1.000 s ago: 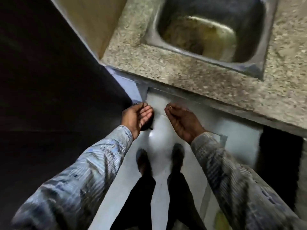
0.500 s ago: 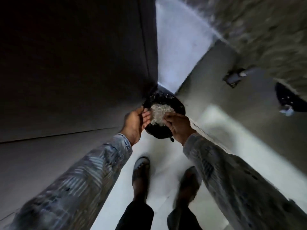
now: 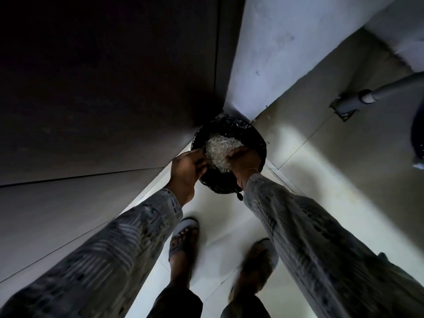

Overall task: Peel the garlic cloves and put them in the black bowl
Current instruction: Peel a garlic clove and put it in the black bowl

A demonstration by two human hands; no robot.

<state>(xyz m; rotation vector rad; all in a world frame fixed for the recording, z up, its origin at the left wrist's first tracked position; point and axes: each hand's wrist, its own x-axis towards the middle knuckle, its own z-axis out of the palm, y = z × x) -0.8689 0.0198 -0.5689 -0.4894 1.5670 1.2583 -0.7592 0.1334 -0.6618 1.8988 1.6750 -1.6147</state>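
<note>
Over glossy round black bin (image 3: 229,129), left hand (image 3: 185,167), right hand (image 3: 243,162) — pale flakes (image 3: 219,149)

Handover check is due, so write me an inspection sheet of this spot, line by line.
Surface: pale tiled floor, glossy; no worktop in view.
Job's things: black container in the corner, round and lined with shiny black plastic, with a whitish heap inside; peel or cloves cannot be told.
Clutter: grey pole with a foot bracket, upper right.
Hands: left hand and right hand over the container, both curled in by the heap; grip unclear.
Cables: nothing seen.
Surroundings: dark panel on the left, pale wall behind, sandalled feet below.
</note>
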